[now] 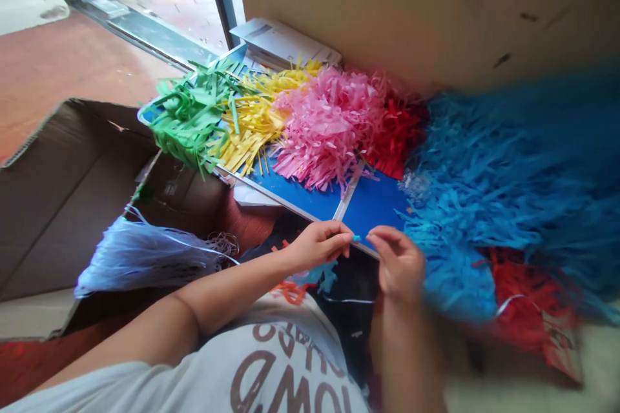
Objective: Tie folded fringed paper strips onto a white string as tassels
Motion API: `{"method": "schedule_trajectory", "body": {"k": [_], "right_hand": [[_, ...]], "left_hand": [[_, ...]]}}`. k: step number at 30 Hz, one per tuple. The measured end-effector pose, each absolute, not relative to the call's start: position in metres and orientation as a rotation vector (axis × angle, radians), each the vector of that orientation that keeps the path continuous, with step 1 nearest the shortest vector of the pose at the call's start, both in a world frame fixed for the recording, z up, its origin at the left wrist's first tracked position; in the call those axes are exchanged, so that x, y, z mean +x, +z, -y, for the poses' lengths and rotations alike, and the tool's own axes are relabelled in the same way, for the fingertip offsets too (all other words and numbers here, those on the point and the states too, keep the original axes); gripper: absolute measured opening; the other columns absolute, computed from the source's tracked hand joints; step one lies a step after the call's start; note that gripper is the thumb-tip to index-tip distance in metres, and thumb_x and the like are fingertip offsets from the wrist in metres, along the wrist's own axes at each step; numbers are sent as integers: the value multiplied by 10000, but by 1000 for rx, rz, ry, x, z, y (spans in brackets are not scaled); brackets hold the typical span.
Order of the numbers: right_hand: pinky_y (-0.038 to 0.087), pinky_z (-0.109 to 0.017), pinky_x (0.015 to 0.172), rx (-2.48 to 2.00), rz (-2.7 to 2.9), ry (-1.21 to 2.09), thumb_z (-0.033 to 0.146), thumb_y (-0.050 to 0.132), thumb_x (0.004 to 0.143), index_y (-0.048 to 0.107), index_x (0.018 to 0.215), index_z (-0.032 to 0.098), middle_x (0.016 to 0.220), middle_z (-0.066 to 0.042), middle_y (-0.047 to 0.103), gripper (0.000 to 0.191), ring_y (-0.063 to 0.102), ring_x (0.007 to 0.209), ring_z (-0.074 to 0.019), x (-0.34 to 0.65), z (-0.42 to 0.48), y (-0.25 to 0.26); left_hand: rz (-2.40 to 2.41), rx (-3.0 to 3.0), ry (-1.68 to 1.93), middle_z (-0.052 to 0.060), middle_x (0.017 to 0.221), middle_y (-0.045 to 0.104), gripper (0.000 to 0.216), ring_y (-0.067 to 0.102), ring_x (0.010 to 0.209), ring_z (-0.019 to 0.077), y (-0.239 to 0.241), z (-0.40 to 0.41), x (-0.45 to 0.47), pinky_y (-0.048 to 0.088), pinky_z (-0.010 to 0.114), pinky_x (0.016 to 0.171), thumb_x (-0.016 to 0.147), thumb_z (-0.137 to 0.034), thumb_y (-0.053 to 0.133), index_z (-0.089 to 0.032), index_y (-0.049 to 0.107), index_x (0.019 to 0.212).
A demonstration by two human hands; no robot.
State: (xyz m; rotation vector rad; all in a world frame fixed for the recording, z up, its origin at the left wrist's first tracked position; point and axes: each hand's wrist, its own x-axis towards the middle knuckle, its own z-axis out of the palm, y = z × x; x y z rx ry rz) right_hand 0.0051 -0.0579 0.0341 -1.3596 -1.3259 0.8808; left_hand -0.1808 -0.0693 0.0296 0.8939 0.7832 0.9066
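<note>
My left hand [325, 244] is closed in a pinch, with a small scrap of blue paper [357, 239] sticking out of its fingertips. A short gap to the right, my right hand [400, 261] is also pinched closed, and what it holds, if anything, is too small to make out. Both hands are just off the front edge of a blue table [300, 192]. Below them, in my lap, lie blue paper fringe [325, 276] and orange paper strips [292, 292]. A thin white string [349, 301] crosses the dark cloth there.
Fringed paper heaps cover the table: green [191, 116], yellow [252, 119], pink [329, 119], red [397, 135] and a large blue pile [484, 193]. More red fringe [526, 303] hangs at right. White string strands [145, 255] drape over a cardboard box [72, 187]. Papers [285, 42] lie behind.
</note>
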Motion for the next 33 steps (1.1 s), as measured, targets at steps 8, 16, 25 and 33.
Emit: {"method": "schedule_trajectory", "body": {"k": [8,16,25,33], "right_hand": [[547,-329,709,-1257,828,937,340,827,660,689,778,181,749,-25,708,241,658,698,-164,-27,108,3],[560,-334,786,-1384,1265,787,338,744,796,718,848,194,859,-45,726,155,676,816,-185,-10,125,20],[566,-322,720,-1372,1124,1020,356,782,761,741,847,187,824,-49,733,194,682,759,-186,1,146,9],[547,-307,749,-1426,1354,827,385,674,861,731,807,197,861,-55,721,204,668,806,-186,1,155,17]], "left_hand": [[-922,1374,980,34,650,680,442,564,549,95,38,81,-178,450,193,556,902,-534,604,-116,727,831],[-879,2122,872,81,866,719,255,662,766,150,41,85,-186,474,229,683,998,-271,458,-145,679,973],[-857,1926,621,1,803,701,97,636,677,106,54,102,-184,447,196,635,969,-234,508,-171,581,966],[-821,2086,835,62,900,707,151,656,846,155,45,104,-181,504,246,779,924,-310,621,-165,659,937]]}}
